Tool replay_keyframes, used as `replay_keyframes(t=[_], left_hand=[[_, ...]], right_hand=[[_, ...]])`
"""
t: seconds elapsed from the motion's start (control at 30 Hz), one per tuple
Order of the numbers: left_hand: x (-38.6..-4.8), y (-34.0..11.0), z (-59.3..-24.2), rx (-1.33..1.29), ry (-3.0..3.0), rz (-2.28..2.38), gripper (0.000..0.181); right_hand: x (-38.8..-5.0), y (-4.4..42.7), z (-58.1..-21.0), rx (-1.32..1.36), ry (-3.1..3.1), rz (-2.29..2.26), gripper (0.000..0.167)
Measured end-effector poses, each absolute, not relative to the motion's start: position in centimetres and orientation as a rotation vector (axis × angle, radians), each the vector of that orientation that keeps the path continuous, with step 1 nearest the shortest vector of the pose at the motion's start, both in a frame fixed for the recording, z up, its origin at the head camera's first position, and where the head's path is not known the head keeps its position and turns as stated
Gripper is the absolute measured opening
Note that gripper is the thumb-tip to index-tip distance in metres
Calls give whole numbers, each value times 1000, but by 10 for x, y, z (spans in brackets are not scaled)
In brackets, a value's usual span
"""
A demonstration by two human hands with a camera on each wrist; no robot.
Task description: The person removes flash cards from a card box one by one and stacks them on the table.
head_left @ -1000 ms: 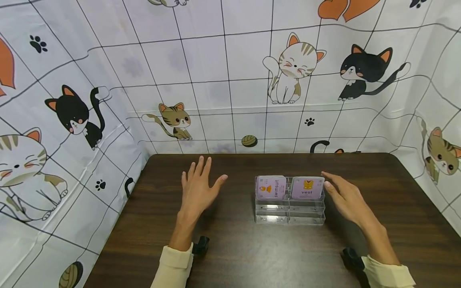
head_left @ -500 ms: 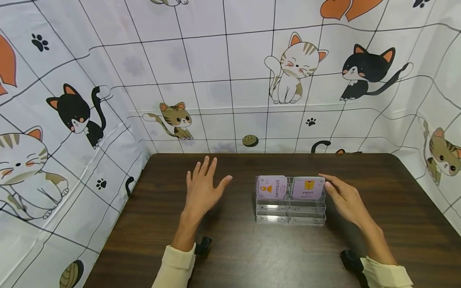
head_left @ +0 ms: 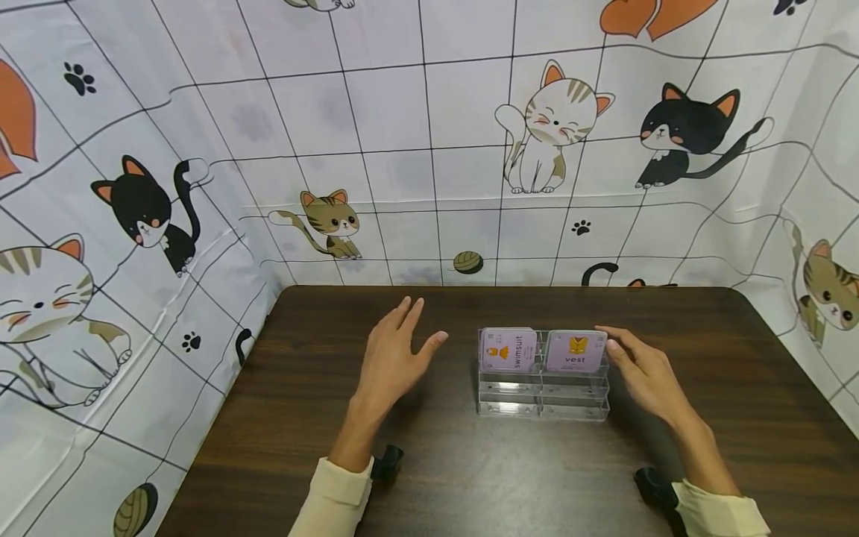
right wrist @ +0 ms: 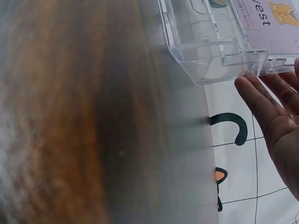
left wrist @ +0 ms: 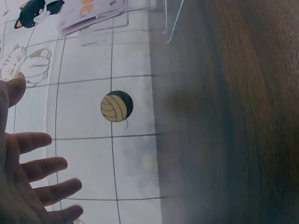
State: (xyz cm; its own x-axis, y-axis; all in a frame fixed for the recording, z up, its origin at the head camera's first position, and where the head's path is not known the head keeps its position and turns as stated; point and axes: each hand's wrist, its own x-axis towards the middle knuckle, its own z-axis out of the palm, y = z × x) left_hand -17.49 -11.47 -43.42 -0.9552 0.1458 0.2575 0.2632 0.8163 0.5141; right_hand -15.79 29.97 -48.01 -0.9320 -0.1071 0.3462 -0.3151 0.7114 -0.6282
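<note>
A clear acrylic tiered card holder (head_left: 542, 409) stands on the dark wooden table, right of the middle in the head view. Its back row bears two lilac cards, a swimsuit card (head_left: 507, 350) on the left and a vest card (head_left: 575, 352) on the right. My right hand (head_left: 647, 377) lies along the holder's right side, fingers fairly straight, fingertips at its back right corner and thumb by the vest card's edge. In the right wrist view, the fingers (right wrist: 254, 95) reach behind the holder. My left hand (head_left: 392, 358) hovers left of the holder, fingers spread and holding nothing.
Brown wooden table (head_left: 470, 485) under the holder, its far edge just behind my left fingertips. A white cloth (head_left: 389, 112) printed with cartoon cats hangs around the back and sides. Dark wrist cameras (head_left: 387, 464) sit at my cuffs.
My left hand has moved right, nearer the holder, turning slightly. My right index finger has come in to the holder's back right corner. The holder and cards stay put.
</note>
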Motion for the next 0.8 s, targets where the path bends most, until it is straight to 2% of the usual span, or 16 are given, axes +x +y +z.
replay_keyframes(t=[0.8], left_hand=[[-167,-88,-435,-438,-2678,-920,57]], right_hand=[[-158,299,-476,328,-2662,1061,35]])
